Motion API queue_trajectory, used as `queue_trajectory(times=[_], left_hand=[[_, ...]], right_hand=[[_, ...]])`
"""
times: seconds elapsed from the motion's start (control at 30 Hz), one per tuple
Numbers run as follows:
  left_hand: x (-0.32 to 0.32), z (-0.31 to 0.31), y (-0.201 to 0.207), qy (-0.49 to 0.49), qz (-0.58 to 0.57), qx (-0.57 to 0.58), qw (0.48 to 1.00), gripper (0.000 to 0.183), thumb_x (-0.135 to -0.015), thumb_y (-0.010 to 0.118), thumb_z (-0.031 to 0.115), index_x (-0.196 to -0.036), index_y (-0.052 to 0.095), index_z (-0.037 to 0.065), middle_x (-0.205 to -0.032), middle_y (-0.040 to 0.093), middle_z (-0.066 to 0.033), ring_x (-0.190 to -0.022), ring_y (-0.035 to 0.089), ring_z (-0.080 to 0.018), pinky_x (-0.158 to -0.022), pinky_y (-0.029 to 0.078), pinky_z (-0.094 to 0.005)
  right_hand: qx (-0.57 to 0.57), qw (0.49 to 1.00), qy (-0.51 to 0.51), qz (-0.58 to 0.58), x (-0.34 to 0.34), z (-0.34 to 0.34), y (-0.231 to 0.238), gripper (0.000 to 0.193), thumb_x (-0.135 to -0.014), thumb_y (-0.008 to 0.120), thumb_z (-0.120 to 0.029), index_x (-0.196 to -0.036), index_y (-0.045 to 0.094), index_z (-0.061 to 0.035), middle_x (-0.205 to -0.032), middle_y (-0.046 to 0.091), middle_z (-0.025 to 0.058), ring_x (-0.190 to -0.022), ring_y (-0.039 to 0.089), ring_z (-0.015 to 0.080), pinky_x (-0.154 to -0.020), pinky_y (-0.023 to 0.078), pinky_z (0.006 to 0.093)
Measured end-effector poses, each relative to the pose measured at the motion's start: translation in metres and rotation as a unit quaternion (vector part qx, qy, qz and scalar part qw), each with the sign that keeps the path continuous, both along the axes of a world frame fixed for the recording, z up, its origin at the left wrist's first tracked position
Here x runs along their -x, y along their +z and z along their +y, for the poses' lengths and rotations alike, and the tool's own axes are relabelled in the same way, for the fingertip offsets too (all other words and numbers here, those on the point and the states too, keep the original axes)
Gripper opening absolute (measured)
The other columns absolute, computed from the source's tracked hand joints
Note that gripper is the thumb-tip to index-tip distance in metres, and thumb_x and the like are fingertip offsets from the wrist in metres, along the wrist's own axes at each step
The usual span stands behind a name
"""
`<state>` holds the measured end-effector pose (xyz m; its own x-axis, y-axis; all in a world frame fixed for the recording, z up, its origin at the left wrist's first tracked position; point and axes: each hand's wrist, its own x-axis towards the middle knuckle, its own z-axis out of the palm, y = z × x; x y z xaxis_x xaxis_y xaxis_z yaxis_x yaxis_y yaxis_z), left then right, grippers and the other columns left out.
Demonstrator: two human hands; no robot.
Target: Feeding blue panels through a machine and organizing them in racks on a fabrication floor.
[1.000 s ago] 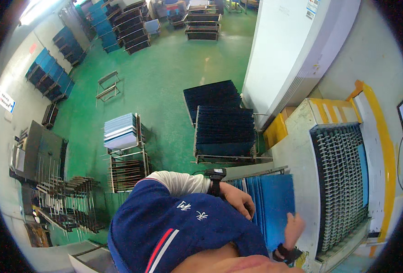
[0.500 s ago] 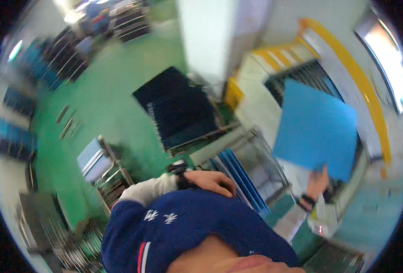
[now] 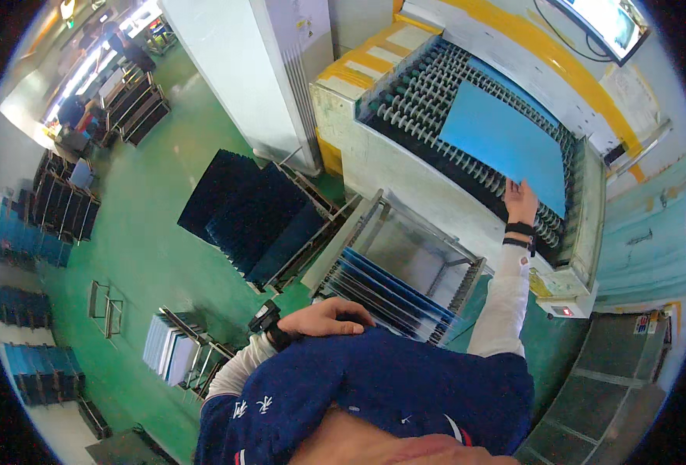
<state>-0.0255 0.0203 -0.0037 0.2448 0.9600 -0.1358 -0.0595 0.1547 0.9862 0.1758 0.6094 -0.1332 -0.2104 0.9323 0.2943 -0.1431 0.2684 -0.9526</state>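
Note:
A blue rectangular panel [image 3: 506, 132] lies across the bed of rollers [image 3: 417, 105] of a conveyor machine at the upper right. My right hand [image 3: 520, 203] reaches out to it and grips its near edge, with the fingertips at the edge; the thumb is hard to make out. Bent in front of my chest, my left hand [image 3: 324, 318] is loosely curved, its thumb apart from the fingers and nothing visible in it. Just beyond it stands a metal rack [image 3: 428, 232] with several dark and blue panels [image 3: 389, 291] upright in its slots.
A cart of dark panels [image 3: 254, 217] stands on the green floor left of the machine. Nearer left is a small rack with pale blue panels [image 3: 168, 349]. A white pillar [image 3: 234, 70] rises behind, and a grey-panelled unit [image 3: 603, 380] stands at lower right.
The blue panel, tilted up above the machine earlier, now lies lower and flat on the rollers, with my right hand still at its near edge. My view has turned; my left hand stays near my chest.

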Motion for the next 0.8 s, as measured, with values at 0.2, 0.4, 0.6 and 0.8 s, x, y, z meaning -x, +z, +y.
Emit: queue_trajectory(times=[0.2,0.4,0.6,0.8], left_hand=[[0.001,-0.008,0.0,0.031,-0.021,0.012,0.999,0.038,-0.094,0.064,0.028,-0.121,0.061,0.001,-0.119,0.064,-0.0108,-0.115,0.056,-0.0224,-0.102,0.041,-0.0379],[0.002,-0.007,-0.001,0.037,-0.013,0.009,0.999,0.037,-0.094,0.064,0.027,-0.12,0.061,0.001,-0.118,0.064,-0.0115,-0.112,0.058,-0.0229,-0.099,0.044,-0.0375],[0.0,-0.011,-0.004,0.041,-0.037,-0.02,0.998,0.038,-0.095,0.064,0.028,-0.118,0.061,-0.002,-0.11,0.067,-0.0124,-0.102,0.062,-0.0196,-0.091,0.048,-0.0351],[-0.006,-0.01,0.002,0.034,-0.073,-0.03,0.996,0.036,-0.096,0.063,0.027,-0.113,0.062,-0.004,-0.106,0.067,-0.0122,-0.098,0.061,-0.0179,-0.089,0.049,-0.0347]], right_hand=[[0.318,0.931,0.167,0.07,0.031,-0.027,0.071,0.021,-0.098,0.051,-0.011,-0.104,0.058,0.0079,-0.106,0.067,0.0186,-0.096,0.066,0.0276,-0.083,0.055,0.0314],[0.276,0.947,0.15,0.068,0.03,-0.062,0.09,0.028,-0.1,0.052,-0.018,-0.112,0.059,0.0062,-0.106,0.067,0.016,-0.092,0.067,0.0221,-0.072,0.054,0.0261],[-0.013,0.932,0.221,-0.288,0.072,-0.193,0.141,0.02,-0.101,0.047,-0.011,-0.095,0.061,0.0023,-0.08,0.061,0.0066,-0.073,0.061,0.0144,-0.059,0.049,0.0271],[0.13,0.856,0.407,-0.29,0.045,-0.263,0.005,0.029,-0.095,0.06,-0.029,-0.091,0.068,-0.0023,-0.076,0.066,0.004,-0.065,0.059,0.0119,-0.062,0.046,0.0252]])
